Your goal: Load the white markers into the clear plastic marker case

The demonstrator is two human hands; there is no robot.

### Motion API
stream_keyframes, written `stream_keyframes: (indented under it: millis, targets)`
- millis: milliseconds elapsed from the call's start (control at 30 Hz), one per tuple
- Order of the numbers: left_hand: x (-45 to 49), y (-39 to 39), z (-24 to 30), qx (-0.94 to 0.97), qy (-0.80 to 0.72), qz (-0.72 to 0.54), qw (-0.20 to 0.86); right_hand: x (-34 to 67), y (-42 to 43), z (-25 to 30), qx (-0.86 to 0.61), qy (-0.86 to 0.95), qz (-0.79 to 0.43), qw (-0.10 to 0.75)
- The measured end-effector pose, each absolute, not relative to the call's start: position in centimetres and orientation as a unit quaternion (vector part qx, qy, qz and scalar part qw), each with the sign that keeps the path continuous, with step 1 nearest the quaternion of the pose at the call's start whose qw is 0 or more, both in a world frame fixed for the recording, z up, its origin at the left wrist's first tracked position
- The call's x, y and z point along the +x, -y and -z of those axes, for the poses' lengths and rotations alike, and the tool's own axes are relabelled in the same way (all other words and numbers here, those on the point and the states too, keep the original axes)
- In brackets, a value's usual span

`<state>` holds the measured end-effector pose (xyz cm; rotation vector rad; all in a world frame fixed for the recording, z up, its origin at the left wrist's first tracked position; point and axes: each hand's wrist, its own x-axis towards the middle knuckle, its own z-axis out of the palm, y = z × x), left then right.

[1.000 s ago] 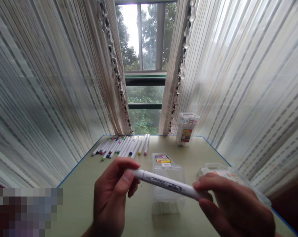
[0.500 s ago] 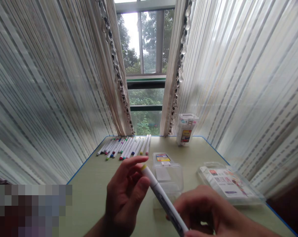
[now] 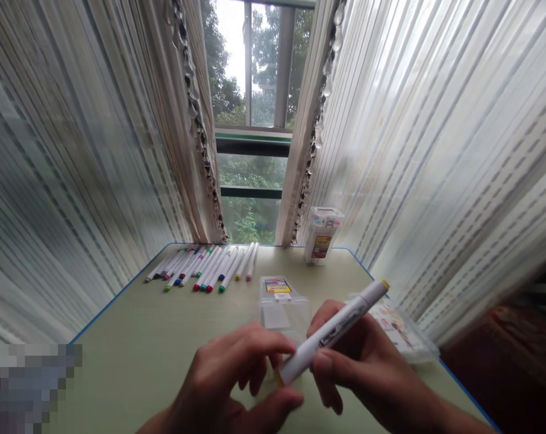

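A white marker [image 3: 334, 330] with yellow ends and dark print slants across the front, its upper end pointing right. My right hand [image 3: 358, 355] grips it around the middle between thumb and fingers. At the lower yellow end is my left hand [image 3: 232, 380], thumb and index finger apart on either side of that end; the index fingertip appears to touch the barrel. Behind the hands lies a clear plastic case [image 3: 284, 307] with its lid open, partly hidden by them.
Several white markers [image 3: 210, 269] with coloured ends lie side by side at the table's [image 3: 155, 337] back left. An upright clear case [image 3: 323, 236] stands at the back right. A flat clear box [image 3: 402, 334] with a printed label lies behind my right hand.
My right hand has turned the marker, so its upper end now points right instead of left. My left hand has moved down to the lower end. The view has shifted slightly right.
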<state>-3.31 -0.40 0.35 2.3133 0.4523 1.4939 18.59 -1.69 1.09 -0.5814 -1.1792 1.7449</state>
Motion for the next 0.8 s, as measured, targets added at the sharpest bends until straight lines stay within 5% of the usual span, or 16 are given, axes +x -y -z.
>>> stream_keyframes:
  millis: [167, 367, 800]
  targets:
    - [-3.7, 1.1, -1.3, 0.802, -0.26, -0.513, 0.16, 18.7, 1.9, -1.5, -0.258, 0.485, -0.694, 0.466]
    - [-3.9, 1.1, -1.8, 0.641, -0.353, -0.639, 0.238, 19.5, 1.8, -3.0, -0.282, 0.433, -0.639, 0.57]
    - [-2.9, 1.7, -0.9, 0.51, -0.367, -0.692, 0.356, 19.6, 1.1, -2.6, -0.336, 0.471, -0.522, 0.626]
